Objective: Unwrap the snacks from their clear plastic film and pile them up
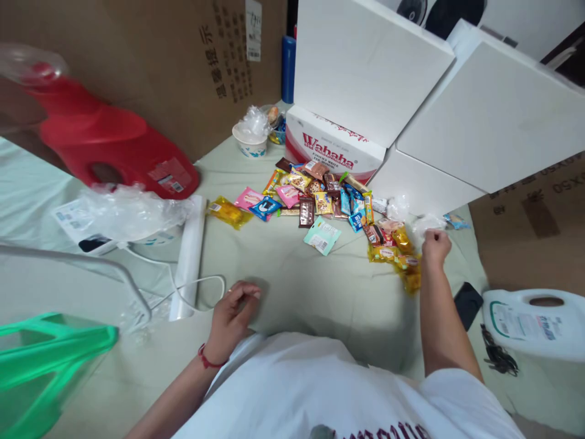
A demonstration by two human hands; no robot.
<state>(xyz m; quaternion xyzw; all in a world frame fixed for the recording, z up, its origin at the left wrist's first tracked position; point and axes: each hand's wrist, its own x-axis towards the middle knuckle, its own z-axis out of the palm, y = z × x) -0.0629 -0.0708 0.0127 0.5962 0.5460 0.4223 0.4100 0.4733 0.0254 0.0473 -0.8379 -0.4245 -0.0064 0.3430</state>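
Observation:
My right hand (436, 247) is closed at the far right of the cloth, its fingers against a crumpled clear plastic bag (425, 225) that it appears to grip. Just left of that hand lie several yellow-wrapped snack packets (408, 262). Toward the middle, a spread of small wrapped snacks (323, 189) includes brown, pink, blue and yellow packets. A pale green packet (322, 236) lies in front of them. My left hand (235, 311) hovers low over the cloth near a white cable, fingers curled together with nothing visible in them.
Behind the snacks stand a Wahaba carton (336, 146) and white panels (365, 67). A paper bowl (250, 143) holds clear plastic. At left are a red jug (114, 140), a white cable (176, 280) and a green basket (55, 360). A phone (468, 305), keys (498, 353) and white jug (539, 323) lie right.

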